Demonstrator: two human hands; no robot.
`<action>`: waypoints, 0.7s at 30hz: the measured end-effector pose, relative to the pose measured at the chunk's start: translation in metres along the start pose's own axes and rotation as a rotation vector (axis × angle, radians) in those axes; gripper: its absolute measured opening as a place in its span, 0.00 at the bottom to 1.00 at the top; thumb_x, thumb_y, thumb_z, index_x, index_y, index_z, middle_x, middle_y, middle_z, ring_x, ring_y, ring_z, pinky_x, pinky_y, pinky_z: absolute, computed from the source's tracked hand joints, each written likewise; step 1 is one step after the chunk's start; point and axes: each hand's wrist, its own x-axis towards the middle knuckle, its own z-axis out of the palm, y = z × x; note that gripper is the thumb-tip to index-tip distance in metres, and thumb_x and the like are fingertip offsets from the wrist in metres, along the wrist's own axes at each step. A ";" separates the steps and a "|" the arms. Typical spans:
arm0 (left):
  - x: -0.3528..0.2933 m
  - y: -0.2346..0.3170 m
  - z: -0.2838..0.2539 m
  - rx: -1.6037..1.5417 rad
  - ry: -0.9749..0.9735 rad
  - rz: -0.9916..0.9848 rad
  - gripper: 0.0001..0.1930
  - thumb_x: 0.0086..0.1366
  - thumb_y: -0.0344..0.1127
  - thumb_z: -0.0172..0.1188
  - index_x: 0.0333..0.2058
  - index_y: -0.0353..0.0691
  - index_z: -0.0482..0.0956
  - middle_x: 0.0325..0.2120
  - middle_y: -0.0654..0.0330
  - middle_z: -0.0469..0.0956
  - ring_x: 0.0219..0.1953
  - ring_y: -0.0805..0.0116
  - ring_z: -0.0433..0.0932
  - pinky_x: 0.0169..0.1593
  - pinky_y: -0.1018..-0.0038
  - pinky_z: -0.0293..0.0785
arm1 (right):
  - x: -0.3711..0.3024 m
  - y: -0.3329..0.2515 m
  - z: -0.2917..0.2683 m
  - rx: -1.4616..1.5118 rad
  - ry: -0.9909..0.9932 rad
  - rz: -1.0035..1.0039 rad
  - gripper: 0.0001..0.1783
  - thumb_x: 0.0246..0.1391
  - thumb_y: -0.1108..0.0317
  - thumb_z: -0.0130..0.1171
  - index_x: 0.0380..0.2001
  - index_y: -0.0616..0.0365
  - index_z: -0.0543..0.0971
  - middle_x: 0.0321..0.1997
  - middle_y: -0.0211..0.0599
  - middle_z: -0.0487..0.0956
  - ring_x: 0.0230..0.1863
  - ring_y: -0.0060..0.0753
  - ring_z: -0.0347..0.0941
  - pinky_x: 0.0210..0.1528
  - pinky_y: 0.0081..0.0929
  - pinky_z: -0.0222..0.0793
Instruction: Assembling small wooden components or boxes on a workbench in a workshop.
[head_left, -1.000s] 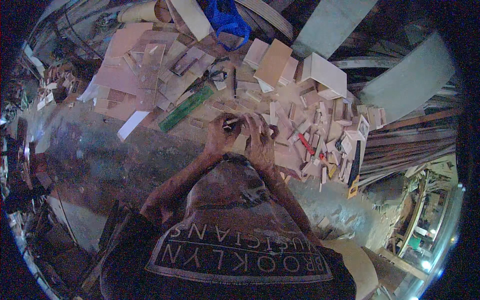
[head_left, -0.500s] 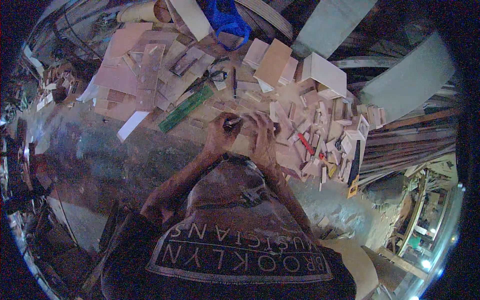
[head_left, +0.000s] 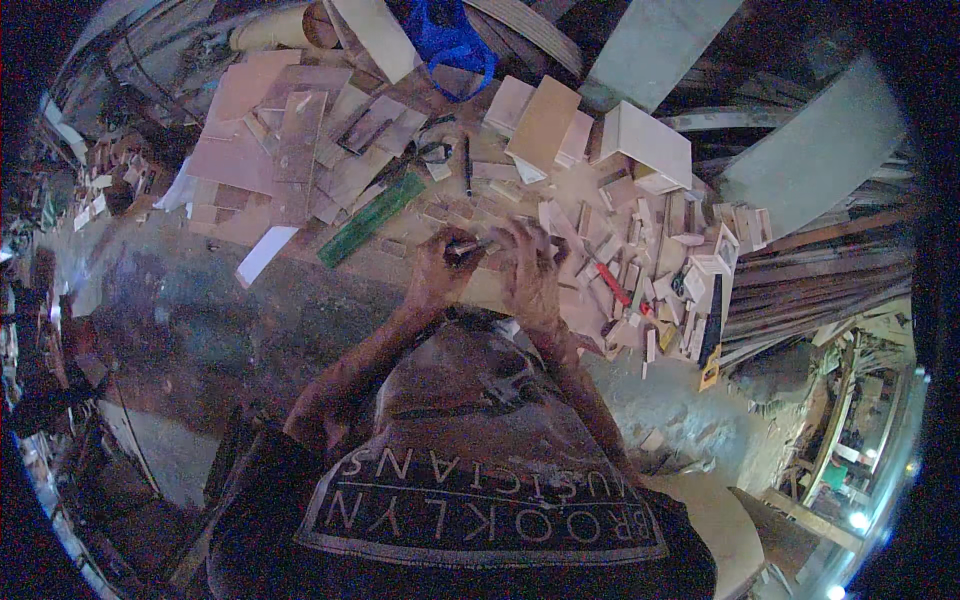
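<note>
My left hand (head_left: pixel 440 268) is closed on a thin dark pencil-like tool (head_left: pixel 468 246) whose tip points right. My right hand (head_left: pixel 532 270) lies flat, fingers spread, pressing on a pale wood piece (head_left: pixel 500 292) on the floor. The two hands almost touch, just in front of my dark printed shirt. Small wooden offcuts (head_left: pixel 640 250) lie right of the right hand. What the tool tip touches is hidden by my fingers.
A green ruler (head_left: pixel 370 218) lies left of my hands, beside a white strip (head_left: pixel 264 256). Flat boards (head_left: pixel 280 140) cover the upper left. A white box (head_left: pixel 648 146), a blue bag (head_left: pixel 450 40) and a red-handled tool (head_left: pixel 612 284) lie around. Long planks (head_left: pixel 800 290) are stacked right.
Both hands stay together over the same spot; the left hand's fingers shifted slightly with the tool. Nothing else has moved.
</note>
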 end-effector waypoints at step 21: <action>-0.007 0.044 -0.021 0.190 -0.282 0.152 0.07 0.61 0.29 0.59 0.38 0.33 0.76 0.25 0.63 0.74 0.27 0.71 0.72 0.37 0.76 0.72 | 0.002 0.013 -0.001 0.832 0.073 0.618 0.34 0.51 0.76 0.60 0.59 0.54 0.58 0.49 0.37 0.72 0.49 0.27 0.69 0.46 0.31 0.70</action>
